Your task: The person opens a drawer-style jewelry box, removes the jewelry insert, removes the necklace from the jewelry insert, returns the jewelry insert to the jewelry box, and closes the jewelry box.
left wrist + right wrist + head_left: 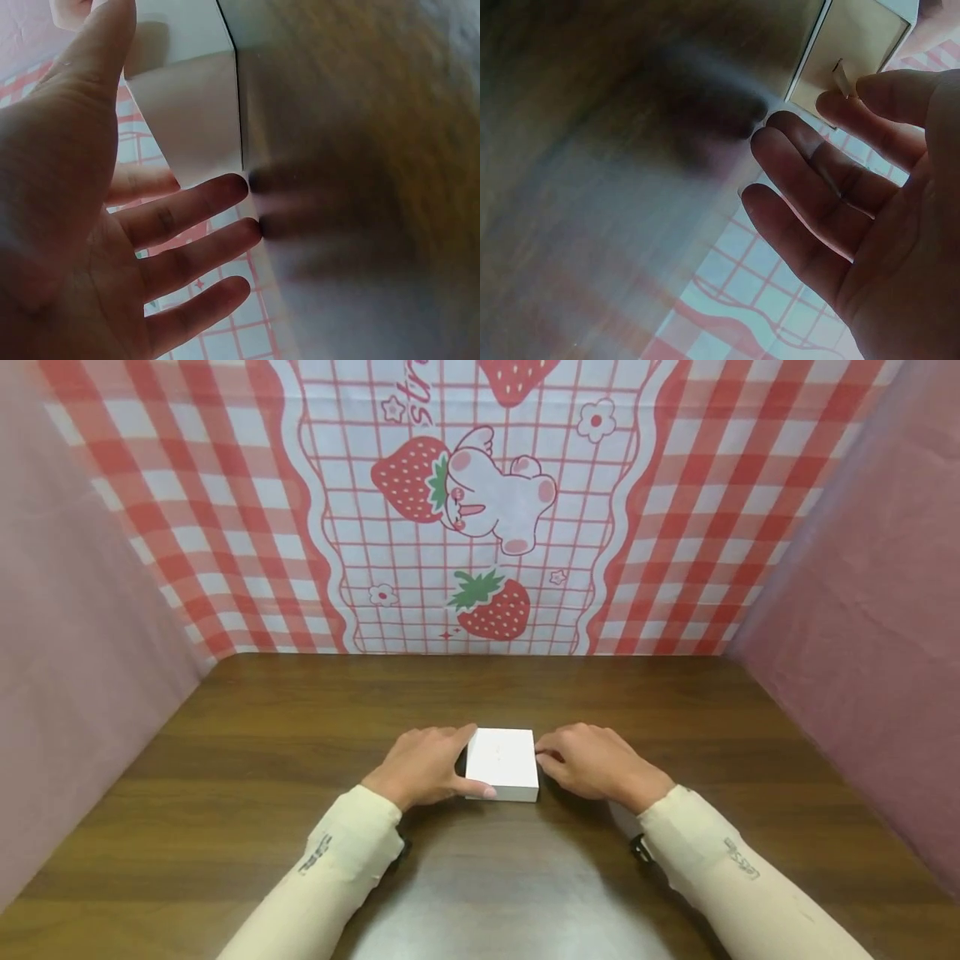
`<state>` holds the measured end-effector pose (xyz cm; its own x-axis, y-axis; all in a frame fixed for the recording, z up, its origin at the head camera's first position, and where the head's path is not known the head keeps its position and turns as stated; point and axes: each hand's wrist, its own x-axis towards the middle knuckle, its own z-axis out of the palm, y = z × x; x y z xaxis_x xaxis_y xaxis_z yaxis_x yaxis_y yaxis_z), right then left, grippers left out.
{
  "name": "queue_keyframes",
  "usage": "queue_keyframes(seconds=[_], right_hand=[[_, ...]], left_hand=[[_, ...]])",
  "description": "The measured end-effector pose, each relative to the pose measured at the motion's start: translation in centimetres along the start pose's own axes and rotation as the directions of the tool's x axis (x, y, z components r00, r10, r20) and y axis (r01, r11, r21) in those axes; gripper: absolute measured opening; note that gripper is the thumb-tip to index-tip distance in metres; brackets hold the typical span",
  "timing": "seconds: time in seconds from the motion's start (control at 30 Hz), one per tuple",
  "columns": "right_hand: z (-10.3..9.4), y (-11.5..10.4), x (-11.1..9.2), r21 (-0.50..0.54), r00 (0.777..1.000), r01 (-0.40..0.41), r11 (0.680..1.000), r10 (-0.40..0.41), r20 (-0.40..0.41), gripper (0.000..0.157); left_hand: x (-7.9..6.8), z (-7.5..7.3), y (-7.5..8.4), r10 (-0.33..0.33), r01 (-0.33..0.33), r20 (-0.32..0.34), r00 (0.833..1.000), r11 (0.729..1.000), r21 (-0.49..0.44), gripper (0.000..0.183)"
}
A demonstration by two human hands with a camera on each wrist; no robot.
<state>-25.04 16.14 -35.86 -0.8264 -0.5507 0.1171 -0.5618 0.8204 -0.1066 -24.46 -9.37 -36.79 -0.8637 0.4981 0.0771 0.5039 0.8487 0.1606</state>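
Note:
A small flat white box point(501, 758) lies on the brown wooden table point(480, 693), faint print on its lid. My left hand point(427, 766) holds it from the left, thumb along the near side and index finger at the far corner. The other left fingers extend below the box's side in the left wrist view. At the right side of the box is my right hand point(596, 762), thumb and index finger pinching a small pull tab point(842, 77). That tab sticks out of a beige end panel point(862, 45) framed by the white sleeve. The remaining right fingers are half bent near the tabletop.
A red-and-white checked cloth point(247, 510) with strawberry prints hangs behind the table. Pink fabric walls point(855, 568) stand at both sides. Glare lies on the near part of the tabletop.

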Motion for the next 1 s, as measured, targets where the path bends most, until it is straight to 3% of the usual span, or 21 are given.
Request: queue_keyframes(seconds=[0.13,0.53,1.0], right_hand=[[0.04,0.3,-0.51,-0.01,1.0,0.0,1.0,0.0,-0.006,0.011],[0.12,0.18,-0.35,-0.02,1.0,0.009,1.0,-0.009,-0.004,0.009],[0.15,-0.02,-0.09,-0.017,1.0,0.029,0.999,-0.029,0.002,0.018]], left_hand=[[0.25,0.41,0.37,0.02,-0.02,-0.007,1.0,1.0,-0.011,0.1],[0.28,0.31,0.48,-0.024,0.024,0.007,1.0,0.999,-0.026,0.099],[0.19,0.14,0.28,-0.041,0.042,0.018,0.999,0.999,-0.026,0.097]])
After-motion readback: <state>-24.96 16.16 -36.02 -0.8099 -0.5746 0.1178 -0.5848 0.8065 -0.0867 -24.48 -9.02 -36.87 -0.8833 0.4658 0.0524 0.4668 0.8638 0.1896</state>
